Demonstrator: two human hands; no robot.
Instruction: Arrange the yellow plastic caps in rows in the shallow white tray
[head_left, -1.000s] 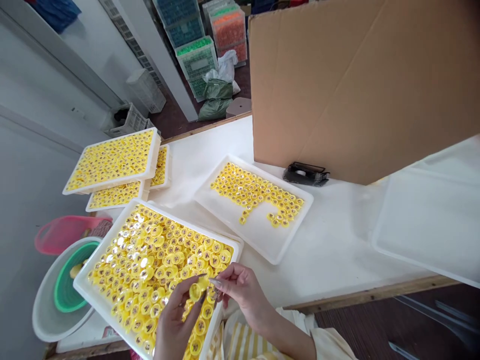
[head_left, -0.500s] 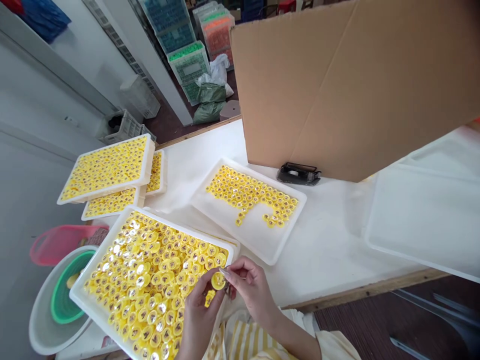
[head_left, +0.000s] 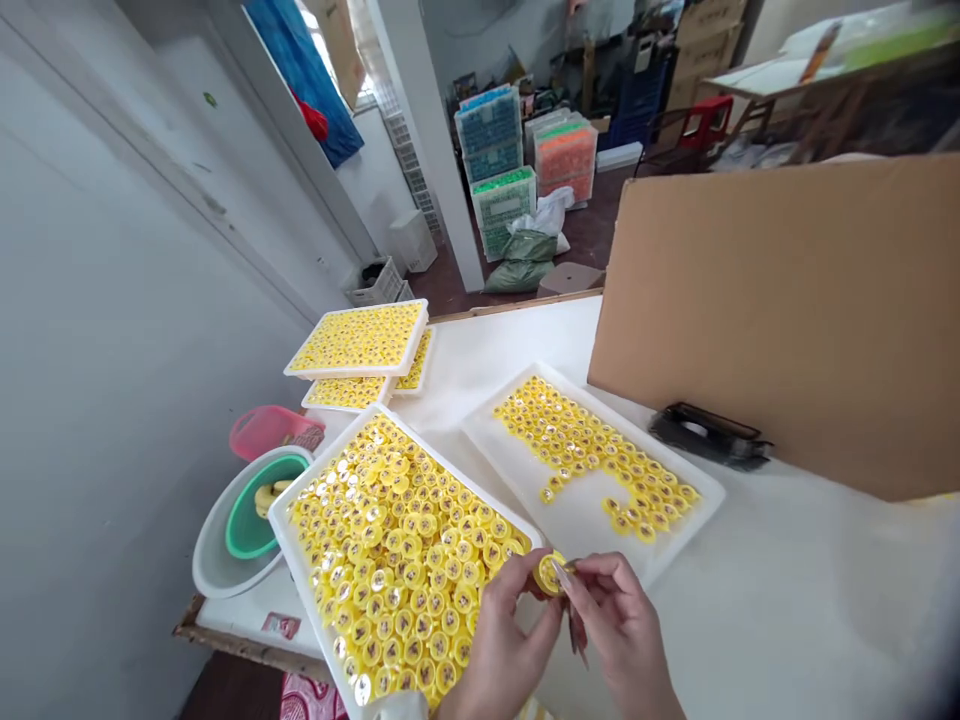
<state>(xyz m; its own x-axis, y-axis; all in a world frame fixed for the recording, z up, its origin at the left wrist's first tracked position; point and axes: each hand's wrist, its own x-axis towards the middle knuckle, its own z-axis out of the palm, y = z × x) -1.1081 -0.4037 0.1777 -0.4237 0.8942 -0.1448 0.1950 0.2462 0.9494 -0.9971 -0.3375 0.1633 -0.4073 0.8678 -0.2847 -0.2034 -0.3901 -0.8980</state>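
Between my two hands is a round yellow disc [head_left: 551, 574] with a printed centre. My left hand [head_left: 510, 630] pinches it from the left. The thumb and fingers of my right hand [head_left: 611, 615] are closed at its right edge; whether they grip it or only touch it, I cannot tell. Below and left of the disc lies a white tray [head_left: 330, 640] heaped with loose yellow discs [head_left: 409, 545] of the same kind. Beyond my hands, a second white tray [head_left: 517, 490] holds yellow discs [head_left: 577, 440] laid flat, side by side, along its far part.
Filled trays [head_left: 356, 340] are stacked at the back left. A grey-white basin [head_left: 217, 560] with a green bowl [head_left: 244, 520] and a pink basket [head_left: 259, 430] stand at left. A cardboard sheet [head_left: 772, 320] rises at right behind a black plastic item [head_left: 705, 437].
The view has swung left and up, so the trays and hands appear further right. Both hands still hold the yellow disc together near the heaped tray's corner.
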